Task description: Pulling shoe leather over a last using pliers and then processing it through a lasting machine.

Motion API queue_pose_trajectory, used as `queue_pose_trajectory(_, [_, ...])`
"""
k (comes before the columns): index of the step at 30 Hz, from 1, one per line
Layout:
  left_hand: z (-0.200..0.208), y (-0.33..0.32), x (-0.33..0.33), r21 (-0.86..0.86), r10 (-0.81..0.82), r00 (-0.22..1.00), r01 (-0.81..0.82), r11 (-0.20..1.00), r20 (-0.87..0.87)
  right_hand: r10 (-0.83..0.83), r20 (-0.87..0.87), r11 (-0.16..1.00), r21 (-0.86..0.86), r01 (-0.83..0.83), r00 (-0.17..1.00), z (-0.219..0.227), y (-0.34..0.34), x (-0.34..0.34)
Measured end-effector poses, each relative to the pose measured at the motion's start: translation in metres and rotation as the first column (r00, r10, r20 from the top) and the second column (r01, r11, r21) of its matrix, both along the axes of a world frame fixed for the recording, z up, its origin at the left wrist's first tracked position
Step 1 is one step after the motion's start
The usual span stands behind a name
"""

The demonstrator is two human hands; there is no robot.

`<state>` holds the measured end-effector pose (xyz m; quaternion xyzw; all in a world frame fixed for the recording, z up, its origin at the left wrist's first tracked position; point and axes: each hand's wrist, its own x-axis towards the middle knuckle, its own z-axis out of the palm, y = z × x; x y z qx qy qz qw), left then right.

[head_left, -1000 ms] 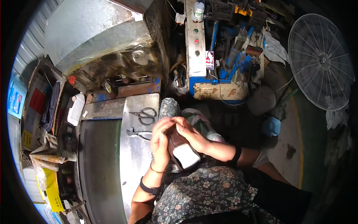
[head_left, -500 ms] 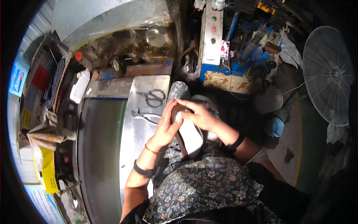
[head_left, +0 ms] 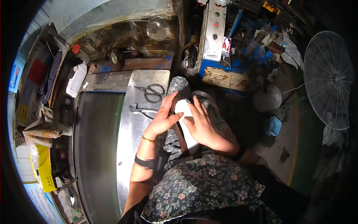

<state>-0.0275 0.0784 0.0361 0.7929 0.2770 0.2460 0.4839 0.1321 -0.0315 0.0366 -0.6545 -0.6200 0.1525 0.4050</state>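
Note:
A long piece with a white sole facing up and a brown side, which looks like a shoe [head_left: 191, 137], rests across my lap, pointing away from me. My left hand [head_left: 163, 121] grips its left side, thumb on the white sole and fingers along the far left edge. From the right, my right hand [head_left: 203, 127] clasps it, thumb on the sole and fingers stretched along the right edge; the fingertips do not meet the left hand's. Left of my hands, black-handled scissors [head_left: 153, 92] and a pair of pincers [head_left: 141, 109] lie on a metal plate [head_left: 130, 149].
A dark conveyor belt [head_left: 97, 149] runs along the left, with a white bottle [head_left: 77, 80] at its far end. Ahead stands a control box [head_left: 214, 33] with buttons. A large fan [head_left: 330, 80] is at far right, and a blue container [head_left: 273, 126] sits on the floor.
My right hand has shifted from the far end of the shoe back along its right side. The fingertips, together before, are now apart, and more of the white sole shows.

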Motion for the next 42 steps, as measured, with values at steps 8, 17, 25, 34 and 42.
queue_pose_trajectory(8, [-0.001,0.002,-0.002,-0.375,-0.04,0.987,0.096,0.922,0.153,0.051,-0.384,0.97,0.237,0.045,0.922,-0.019,0.014,0.006])
queue_pose_trajectory(17, [-0.016,-0.01,0.014,-0.325,0.129,0.979,-0.071,0.943,0.16,-0.175,-0.834,0.979,-0.202,0.006,0.524,-0.038,0.036,0.02])
queue_pose_trajectory(25, [-0.023,-0.012,0.017,-0.071,0.412,0.895,-0.406,0.911,0.169,0.157,-0.412,0.987,0.033,-0.157,0.898,-0.045,-0.005,0.01])
queue_pose_trajectory(34, [-0.013,-0.02,0.005,-0.739,0.517,0.846,-0.264,0.619,0.131,-0.023,-0.91,0.795,-0.268,-0.544,0.415,-0.039,0.019,0.041])
queue_pose_trajectory(42, [-0.043,-0.032,0.002,-0.661,0.41,0.881,-0.165,0.732,0.234,-0.031,-0.536,0.624,-0.67,-0.403,0.844,-0.04,0.01,0.024])
